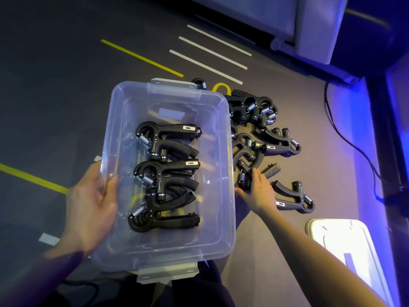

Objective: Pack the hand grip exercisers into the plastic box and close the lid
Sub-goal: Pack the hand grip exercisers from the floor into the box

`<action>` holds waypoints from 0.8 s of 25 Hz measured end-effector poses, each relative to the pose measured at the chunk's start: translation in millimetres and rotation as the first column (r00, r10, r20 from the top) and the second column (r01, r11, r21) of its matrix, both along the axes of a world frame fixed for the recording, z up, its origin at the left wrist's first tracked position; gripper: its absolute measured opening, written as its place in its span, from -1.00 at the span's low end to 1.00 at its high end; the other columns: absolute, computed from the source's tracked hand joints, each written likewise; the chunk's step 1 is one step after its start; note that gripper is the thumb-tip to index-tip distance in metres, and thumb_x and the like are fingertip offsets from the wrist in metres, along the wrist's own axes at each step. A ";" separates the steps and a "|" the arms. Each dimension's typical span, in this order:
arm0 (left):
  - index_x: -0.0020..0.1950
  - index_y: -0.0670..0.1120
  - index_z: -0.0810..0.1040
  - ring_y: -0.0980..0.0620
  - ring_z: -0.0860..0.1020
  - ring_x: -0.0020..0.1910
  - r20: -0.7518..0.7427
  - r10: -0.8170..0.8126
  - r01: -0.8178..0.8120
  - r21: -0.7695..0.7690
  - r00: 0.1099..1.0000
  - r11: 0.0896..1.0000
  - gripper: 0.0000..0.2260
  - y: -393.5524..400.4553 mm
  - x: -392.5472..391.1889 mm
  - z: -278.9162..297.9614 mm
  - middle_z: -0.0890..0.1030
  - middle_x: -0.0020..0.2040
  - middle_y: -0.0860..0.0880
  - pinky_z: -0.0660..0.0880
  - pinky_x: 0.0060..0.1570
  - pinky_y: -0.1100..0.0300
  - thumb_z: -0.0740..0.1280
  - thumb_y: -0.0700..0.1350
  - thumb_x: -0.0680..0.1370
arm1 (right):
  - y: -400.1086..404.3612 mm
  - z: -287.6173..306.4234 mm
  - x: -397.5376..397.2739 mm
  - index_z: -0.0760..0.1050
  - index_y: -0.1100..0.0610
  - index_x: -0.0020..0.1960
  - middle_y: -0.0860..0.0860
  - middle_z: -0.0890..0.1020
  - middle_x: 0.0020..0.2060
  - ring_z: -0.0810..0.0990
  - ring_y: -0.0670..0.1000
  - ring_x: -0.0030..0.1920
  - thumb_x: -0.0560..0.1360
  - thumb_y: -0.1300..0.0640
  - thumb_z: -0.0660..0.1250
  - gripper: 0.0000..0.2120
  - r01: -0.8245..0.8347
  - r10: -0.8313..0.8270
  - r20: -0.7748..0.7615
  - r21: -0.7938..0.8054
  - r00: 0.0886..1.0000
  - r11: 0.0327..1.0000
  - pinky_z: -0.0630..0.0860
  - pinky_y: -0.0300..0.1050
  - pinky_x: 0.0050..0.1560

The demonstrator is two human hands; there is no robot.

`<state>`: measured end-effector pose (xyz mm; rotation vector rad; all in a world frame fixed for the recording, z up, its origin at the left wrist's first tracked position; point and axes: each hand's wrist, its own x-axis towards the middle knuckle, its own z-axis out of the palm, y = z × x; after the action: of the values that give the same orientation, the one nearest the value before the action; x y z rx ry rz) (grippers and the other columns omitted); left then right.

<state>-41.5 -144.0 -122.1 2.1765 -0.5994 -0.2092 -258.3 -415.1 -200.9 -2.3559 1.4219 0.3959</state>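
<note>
A clear plastic box with grey latches stands open on the floor in front of me. Several black hand grip exercisers with steel springs lie stacked inside it. My left hand grips the box's left wall, thumb over the rim. To the right of the box, a loose pile of more exercisers lies on the floor. My right hand reaches into that pile and closes on one exerciser at its near edge. The white lid lies flat at the lower right.
The dark floor has yellow and white tape lines at the back and left. A black cable runs along the right. Grey furniture with a caster stands at the back. My legs are under the box's near edge.
</note>
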 end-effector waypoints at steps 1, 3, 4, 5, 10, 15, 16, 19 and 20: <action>0.02 0.00 0.44 -0.26 0.53 -0.41 -0.005 0.011 -0.011 -0.001 1.000 1.000 -0.81 -0.5 -0.4 1.0 0.54 -0.35 -0.30 0.50 -0.33 -0.12 0.17 0.01 0.47 | -2.2 -1.8 1.6 0.02 0.17 0.52 0.13 0.23 0.47 0.16 0.13 0.48 0.45 -0.23 0.31 -0.15 -0.012 0.011 -0.019 -0.032 1.000 0.999 0.15 0.07 0.46; 0.05 -0.04 0.46 -0.25 0.50 -0.42 -0.005 0.029 -0.029 0.006 1.000 1.000 -0.76 -1.8 -0.7 1.1 0.53 -0.37 -0.30 0.48 -0.32 -0.09 0.16 0.00 0.45 | -6.2 -0.8 5.8 0.14 0.16 0.46 0.13 0.40 0.36 0.31 0.14 0.39 0.45 -0.17 0.35 -0.25 -0.025 0.024 -0.013 -0.117 1.000 0.993 0.22 0.06 0.41; 0.05 -0.08 0.47 -0.24 0.48 -0.43 -0.005 0.033 -0.033 0.011 0.999 0.999 -0.74 -2.2 -0.4 0.9 0.53 -0.36 -0.30 0.47 -0.32 -0.08 0.16 0.00 0.44 | -7.9 1.3 7.5 0.17 0.16 0.45 0.12 0.45 0.31 0.35 0.14 0.34 0.45 -0.13 0.36 -0.29 -0.031 0.029 -0.015 -0.138 0.999 0.990 0.24 0.04 0.40; 0.06 -0.10 0.48 -0.24 0.47 -0.43 -0.001 0.035 -0.035 0.019 0.999 0.999 -0.72 -3.0 0.0 1.7 0.53 -0.35 -0.30 0.47 -0.31 -0.08 0.17 -0.01 0.44 | -8.8 3.2 8.6 0.17 0.16 0.45 0.11 0.48 0.29 0.38 0.14 0.31 0.46 -0.09 0.37 -0.31 -0.047 0.043 -0.029 -0.151 0.999 0.987 0.24 0.03 0.39; 0.04 -0.14 0.48 -0.22 0.44 -0.45 0.001 0.027 -0.027 0.038 1.000 0.999 -0.75 -4.5 2.3 1.3 0.52 -0.39 -0.28 0.44 -0.33 -0.07 0.21 -0.03 0.47 | -10.6 2.2 5.5 0.18 0.16 0.46 0.10 0.51 0.26 0.41 0.13 0.25 0.47 -0.07 0.36 -0.32 -0.105 0.099 -0.037 -0.209 0.994 0.972 0.23 0.00 0.36; 0.01 -0.21 0.48 -0.15 0.37 -0.47 0.010 0.016 -0.016 0.056 1.000 0.998 -0.88 -4.1 3.0 -1.4 0.45 -0.44 -0.28 0.37 -0.38 0.01 0.29 -0.19 0.53 | 0.9 2.4 -2.2 0.23 0.16 0.46 0.14 0.54 0.18 0.43 0.15 0.19 0.44 -0.04 0.41 -0.31 -0.020 0.061 0.151 -0.255 0.987 0.967 0.34 0.01 0.24; 0.01 -0.21 0.48 -0.20 0.39 -0.46 0.004 0.017 -0.017 0.051 1.000 0.999 -0.90 -3.9 2.8 -1.4 0.47 -0.41 -0.30 0.39 -0.36 -0.01 0.28 -0.21 0.53 | 3.8 4.0 -5.2 0.25 0.14 0.45 0.14 0.55 0.16 0.44 0.15 0.18 0.42 -0.03 0.42 -0.31 -0.006 0.058 0.195 -0.255 0.979 0.967 0.36 0.01 0.21; 0.00 -0.17 0.46 -0.27 0.45 -0.42 -0.013 0.014 -0.014 0.030 1.000 0.999 -0.93 -3.4 2.7 -2.8 0.51 -0.36 -0.32 0.44 -0.32 -0.09 0.25 -0.21 0.54 | 9.4 20.9 -9.3 0.30 0.08 0.42 0.10 0.57 0.08 0.44 0.11 0.13 0.39 0.00 0.46 -0.33 0.050 0.049 0.353 -0.265 0.934 0.963 0.39 -0.01 0.14; -0.01 -0.18 0.46 -0.26 0.43 -0.44 -0.012 0.010 -0.009 0.028 1.000 1.000 -0.93 -3.7 2.3 -2.6 0.48 -0.39 -0.30 0.43 -0.35 -0.08 0.25 -0.22 0.54 | 11.4 31.4 -9.0 0.31 0.07 0.41 0.08 0.57 0.06 0.44 0.10 0.12 0.38 0.01 0.47 -0.33 0.077 0.048 0.422 -0.275 0.905 0.958 0.41 0.00 0.13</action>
<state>-39.2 -147.7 -124.7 2.2032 -0.5825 -0.2267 -267.3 -403.7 -169.5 -2.4443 1.3485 -0.3412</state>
